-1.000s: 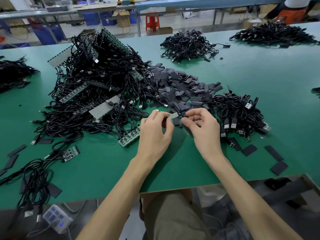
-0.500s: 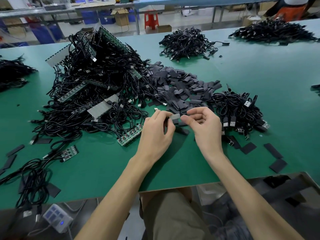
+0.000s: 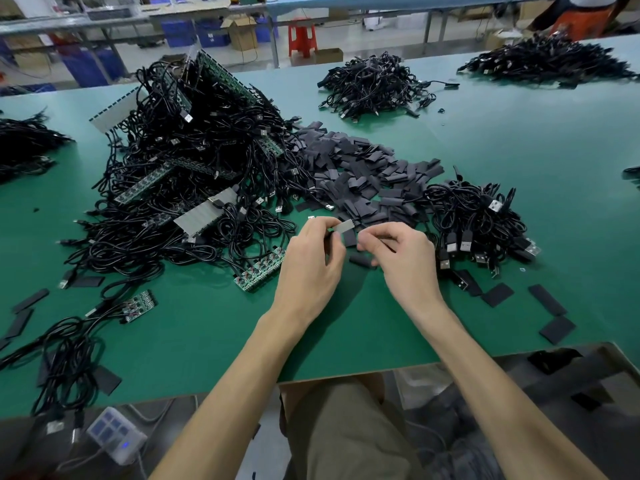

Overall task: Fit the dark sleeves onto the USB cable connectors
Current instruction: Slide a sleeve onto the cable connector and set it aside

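My left hand (image 3: 311,265) pinches a small grey flat piece, a connector end (image 3: 344,226), just above the green table. My right hand (image 3: 403,258) is beside it with curled fingers pinching something dark; what it holds is mostly hidden. A dark sleeve (image 3: 362,261) lies on the table between the hands. Behind them spreads a heap of dark sleeves (image 3: 356,171). A bundle of black USB cables (image 3: 478,223) with plugs lies to the right, and a large tangle of cables with circuit boards (image 3: 187,174) to the left.
Loose sleeves (image 3: 554,317) lie at the right front edge and at the far left (image 3: 24,310). More cable piles sit at the back (image 3: 370,84), back right (image 3: 547,60) and left edge (image 3: 24,147). A small white box (image 3: 116,434) sits below the table's front edge.
Both hands have stayed close together at the same spot; the fingers shifted slightly around the small grey piece. Nothing else on the table moved.
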